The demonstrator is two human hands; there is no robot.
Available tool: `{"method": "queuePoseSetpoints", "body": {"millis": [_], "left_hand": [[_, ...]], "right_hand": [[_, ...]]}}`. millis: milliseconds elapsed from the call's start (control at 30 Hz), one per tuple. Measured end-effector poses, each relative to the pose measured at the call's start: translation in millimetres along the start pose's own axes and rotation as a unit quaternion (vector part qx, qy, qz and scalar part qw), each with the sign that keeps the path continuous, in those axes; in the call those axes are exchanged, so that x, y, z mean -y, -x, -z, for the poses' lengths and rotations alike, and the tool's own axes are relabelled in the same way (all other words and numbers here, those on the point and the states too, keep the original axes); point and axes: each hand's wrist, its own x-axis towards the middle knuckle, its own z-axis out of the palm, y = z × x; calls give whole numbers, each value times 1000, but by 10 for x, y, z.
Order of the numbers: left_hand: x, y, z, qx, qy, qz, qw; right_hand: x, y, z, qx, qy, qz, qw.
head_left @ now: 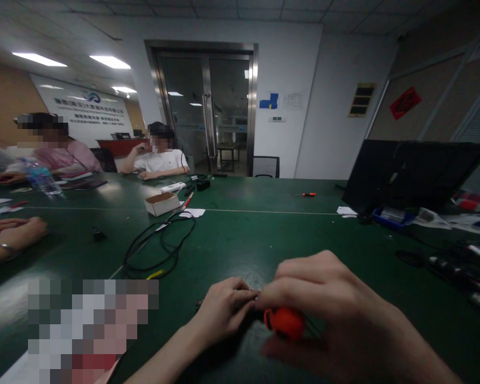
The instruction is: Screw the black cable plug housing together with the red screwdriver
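The right hand (328,298) grasps a rounded orange-and-black plastic handle (287,323) just right of the left hand (224,306), whose hold is unclear.

An office, wall sign (90,114) with logo, 2 glass doors (230,90), green shared table (244,232), black monitor (408,173)

Toward the table's (240,234) near edge, the right hand (328,298) holds an orange tool (287,322) beside the left hand (223,308). A small screwdriver (309,194) lies near the far edge
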Motion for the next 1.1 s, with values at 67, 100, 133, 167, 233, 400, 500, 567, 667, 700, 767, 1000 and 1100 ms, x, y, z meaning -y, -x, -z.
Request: {"method": "queuePoseSetpoints", "body": {"millis": [67,100,133,167,233,400,500,567,667,700,767,1000,1100], "left_hand": [[-14,0,15,10,10,-1,1000],[-18,-1,23,16,14,1,1000],[-19,-2,30,21,16,4,1000],[-19,-3,36,26,17,8,999],[-16,-8,46,39,15,13,999],[-8,-19,57,65,-1,18,998],[-3,-20,61,68,-4,17,998],[0,-20,65,67,-4,15,998],[-2,-23,72,70,-8,15,997],[-4,-25,74,72,-10,15,997],[-11,-28,76,74,-13,15,997],[-16,-27,66,74,-10,8,997],[-2,-22,59,73,-10,7,997]], "right_hand": [[-143,-241,13,-25,3,-5,1000],[-218,-306,-3,-20,10,-22,999],[-288,-340,-29,-10,17,-45,999],[-349,-352,-59,5,20,-65,998],[-432,-343,-115,30,23,-88,995],[-467,-352,-172,51,55,-85,994],[-466,-381,-192,61,73,-87,992],[-477,-394,-210,65,80,-89,991],[-492,-403,-231,70,82,-93,990],[-494,-404,-234,71,83,-93,990],[-495,-407,-236,75,83,-91,990],[-518,-419,-247,79,89,-95,988],[-523,-420,-256,79,99,-94,987]]}}
